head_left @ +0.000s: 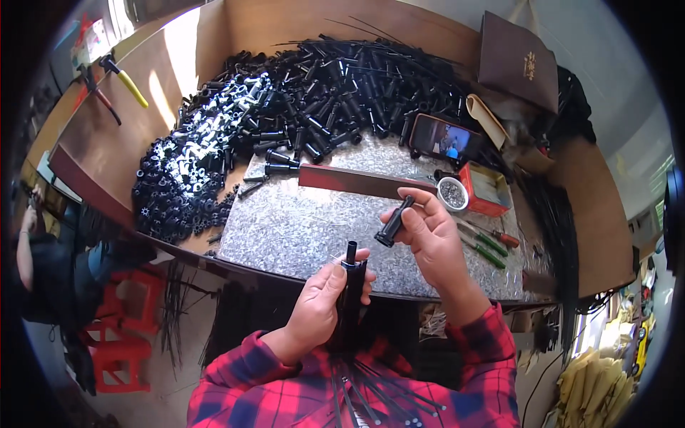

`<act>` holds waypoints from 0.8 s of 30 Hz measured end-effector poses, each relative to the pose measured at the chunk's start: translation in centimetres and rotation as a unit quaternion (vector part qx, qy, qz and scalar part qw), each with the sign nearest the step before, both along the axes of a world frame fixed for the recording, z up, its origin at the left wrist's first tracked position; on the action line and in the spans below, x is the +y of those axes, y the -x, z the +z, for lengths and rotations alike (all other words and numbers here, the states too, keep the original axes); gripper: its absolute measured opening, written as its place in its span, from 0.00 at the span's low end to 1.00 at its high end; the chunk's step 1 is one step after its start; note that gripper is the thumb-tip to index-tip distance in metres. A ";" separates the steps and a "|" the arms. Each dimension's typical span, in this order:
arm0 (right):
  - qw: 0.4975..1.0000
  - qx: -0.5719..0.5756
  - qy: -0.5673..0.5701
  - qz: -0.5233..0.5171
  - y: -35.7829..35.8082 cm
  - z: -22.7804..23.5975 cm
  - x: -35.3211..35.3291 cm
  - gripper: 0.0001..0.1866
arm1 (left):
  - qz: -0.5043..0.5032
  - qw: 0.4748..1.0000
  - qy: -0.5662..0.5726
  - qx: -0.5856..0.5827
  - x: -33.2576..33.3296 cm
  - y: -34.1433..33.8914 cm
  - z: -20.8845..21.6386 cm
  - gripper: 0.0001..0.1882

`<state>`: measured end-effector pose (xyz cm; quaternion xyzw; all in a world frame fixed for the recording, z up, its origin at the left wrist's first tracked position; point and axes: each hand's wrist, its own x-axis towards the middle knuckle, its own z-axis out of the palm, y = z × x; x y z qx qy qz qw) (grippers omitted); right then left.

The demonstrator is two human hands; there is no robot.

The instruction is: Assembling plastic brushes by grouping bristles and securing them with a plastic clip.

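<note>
My left hand (314, 308) is closed round the upper part of a dark bundle, from which a short black tube (352, 252) sticks up. Thin black rods (367, 399) with small round tips fan out below, over my lap; whether they join the bundle I cannot tell. Raised over the right half of the stone slab, my right hand (437, 242) pinches a black plastic handle (393, 224) with a flared lower end. The handle is tilted and apart from the tube. Behind it a long dark-red flat bar (357, 180) lies across the slab (285, 217).
A big heap of black handles (328, 85) fills the back, with small black parts (168, 207) at left. At right are a propped phone (446, 139), a white cup (452, 193) of small metal pieces, a red box (485, 189) and screwdrivers (489, 250). Wooden walls enclose the table.
</note>
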<state>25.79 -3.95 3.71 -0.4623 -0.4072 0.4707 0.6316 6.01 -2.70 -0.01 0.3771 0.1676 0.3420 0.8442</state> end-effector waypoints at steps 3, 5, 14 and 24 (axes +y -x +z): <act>1.000 -0.003 -0.010 0.020 0.4 1.2 0.7 0.17 | -0.021 1.000 0.006 0.007 -0.1 -0.2 0.1 0.26; 0.999 0.003 -0.011 0.039 0.7 1.6 1.0 0.17 | -0.023 1.000 0.006 0.003 -0.2 -0.2 -0.1 0.26; 0.995 -0.013 0.003 0.099 1.6 3.0 1.4 0.19 | -0.015 1.000 0.001 0.003 -0.3 -0.3 0.2 0.27; 0.984 -0.099 -0.014 0.145 2.5 3.4 1.5 0.20 | -0.015 1.000 -0.001 -0.007 -0.1 -0.4 0.0 0.24</act>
